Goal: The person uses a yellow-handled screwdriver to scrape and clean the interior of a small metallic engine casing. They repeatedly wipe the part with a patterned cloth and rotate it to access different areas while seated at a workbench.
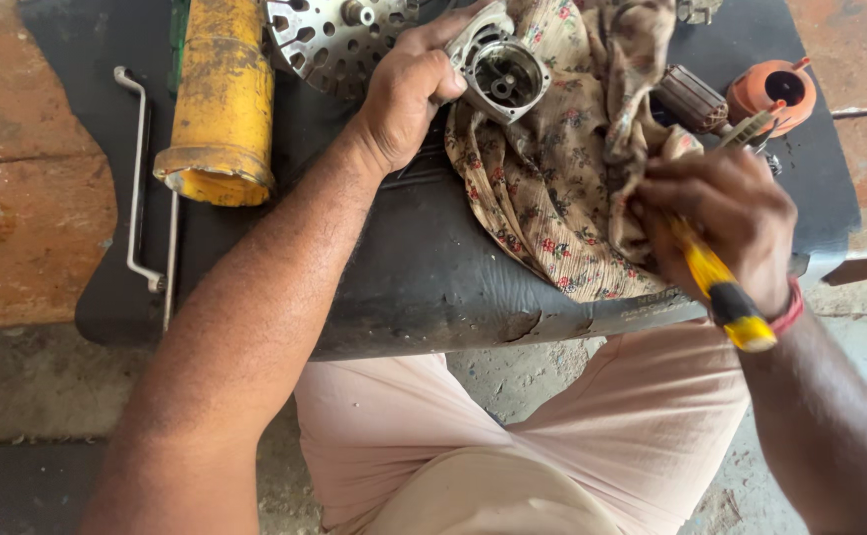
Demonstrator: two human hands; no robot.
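Left hand (pixel 404 94) grips a grey metal housing (pixel 498 69), fingers wrapped round its edge, on the floral cloth (pixel 542 188). Right hand (pixel 726 223), fingers closed, holds a yellow-handled screwdriver (pixel 721 287) and pinches the cloth.

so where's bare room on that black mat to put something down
Bare black mat lies between the left hand and the mat's near edge, left of the floral cloth. Crowded along the far edge: yellow cylinder, perforated disc, metal housing, orange part.

**Both hands closed in a grip**

The left hand (pixel 409 89) reaches forward on a long, extended forearm, fingers curled and thumb pressed inward. The right hand (pixel 726 223) sits nearer, fist closed, wrist bent, forearm entering from the lower right.
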